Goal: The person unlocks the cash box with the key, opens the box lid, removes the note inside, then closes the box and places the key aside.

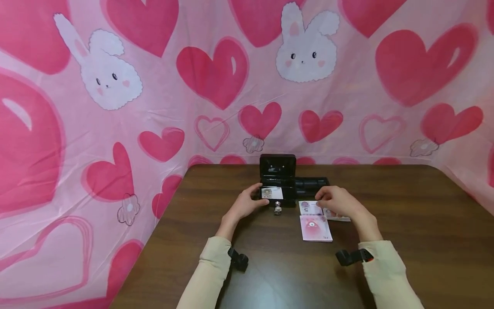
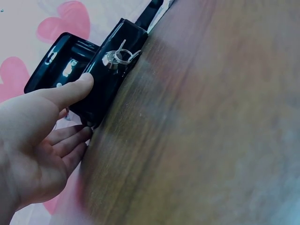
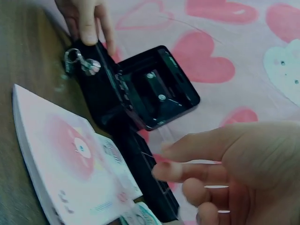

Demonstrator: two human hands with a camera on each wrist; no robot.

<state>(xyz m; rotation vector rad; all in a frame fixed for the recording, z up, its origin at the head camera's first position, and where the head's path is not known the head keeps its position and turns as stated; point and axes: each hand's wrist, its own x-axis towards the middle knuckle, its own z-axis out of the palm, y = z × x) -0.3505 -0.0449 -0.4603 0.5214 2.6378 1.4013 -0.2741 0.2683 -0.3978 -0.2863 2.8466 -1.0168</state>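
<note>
A small black cash box (image 1: 277,166) stands on the table with its lid raised. Keys on a ring (image 2: 124,57) hang from the lock on its front. Inside the box lies a banknote (image 1: 275,193). My left hand (image 1: 245,202) holds the box at its left end, thumb on the front and fingers at the side. Above the banknote stacks hovers my right hand (image 1: 341,201), its fingers loosely bent and nothing between them in the right wrist view. Below it lie a pink stack (image 3: 70,154), a stack marked 5 (image 1: 307,207) and another stack (image 1: 339,218).
A long black object (image 1: 311,183), perhaps a tray, lies right of the box. The wooden table (image 1: 185,249) meets a pink cloth backdrop (image 1: 162,98) with hearts and rabbits behind its far edge. Black straps with mounts (image 1: 353,256) sit on both wrists.
</note>
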